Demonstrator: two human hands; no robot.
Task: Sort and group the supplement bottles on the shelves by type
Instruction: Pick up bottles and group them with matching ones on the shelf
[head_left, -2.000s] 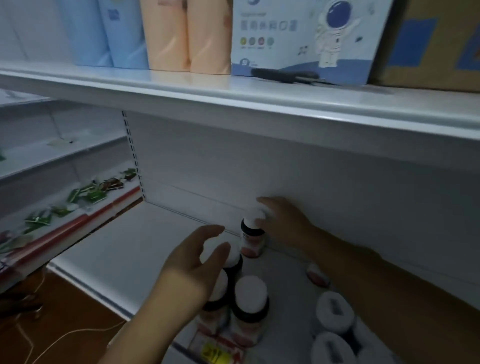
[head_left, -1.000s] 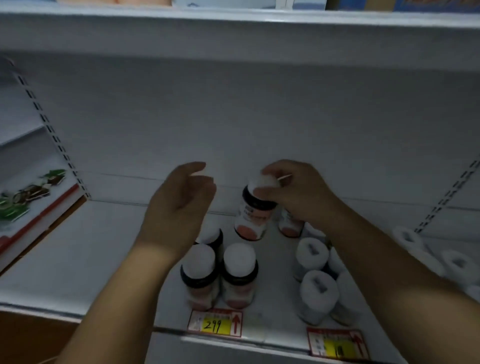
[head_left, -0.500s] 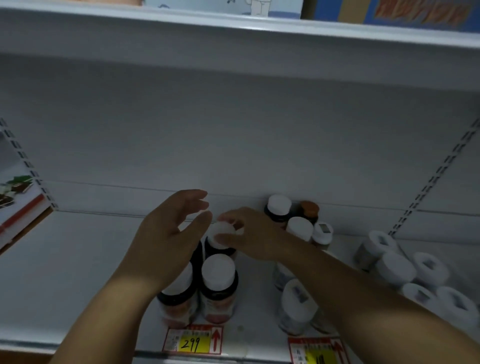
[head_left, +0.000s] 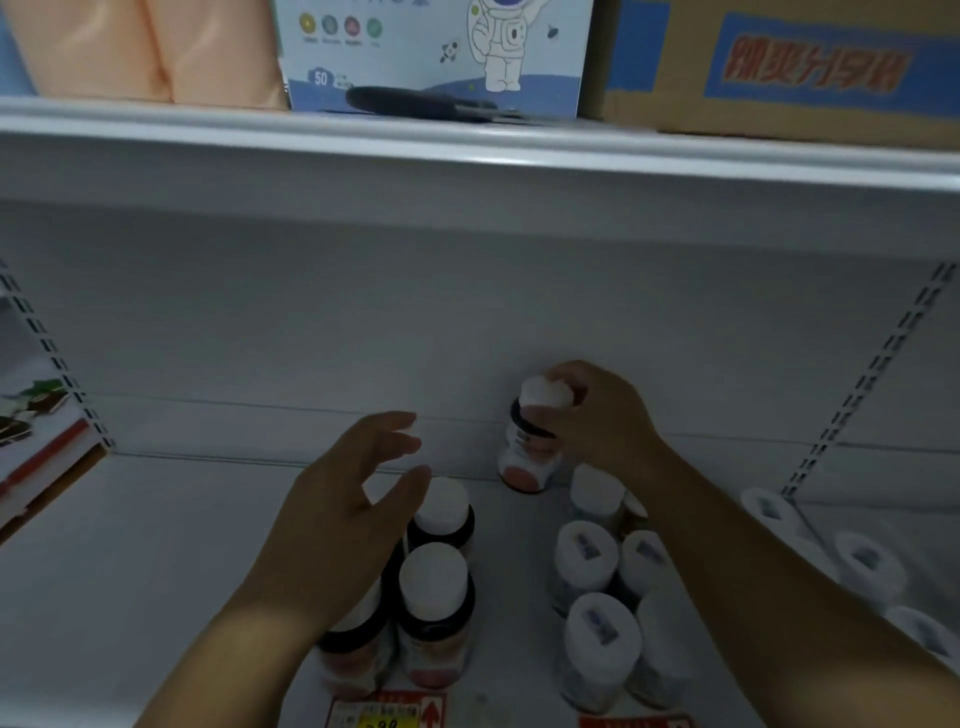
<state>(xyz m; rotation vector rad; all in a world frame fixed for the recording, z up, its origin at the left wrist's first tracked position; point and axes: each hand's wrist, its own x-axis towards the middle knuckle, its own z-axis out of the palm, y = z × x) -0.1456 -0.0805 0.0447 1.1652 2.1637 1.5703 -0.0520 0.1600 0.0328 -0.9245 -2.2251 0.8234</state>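
My right hand (head_left: 602, 415) grips a dark bottle with a white cap and an orange label (head_left: 527, 449) by its cap, tilted, near the back wall of the shelf. My left hand (head_left: 348, 514) hovers with relaxed fingers over a cluster of like orange-label bottles (head_left: 434, 613) at the shelf front and holds nothing. To the right stands a group of white-capped bottles with barcode stickers (head_left: 597, 639), partly hidden by my right forearm.
The white shelf (head_left: 156, 545) stretches bare to the left. More white-capped bottles (head_left: 867, 566) stand at the far right. Price tags (head_left: 387, 712) line the front edge. The upper shelf (head_left: 467, 150) carries boxes and packs close overhead.
My right hand left the front cluster, moved right and back, and now grips another orange-label bottle by its cap. My left hand stayed over the cluster. The view tilted up.
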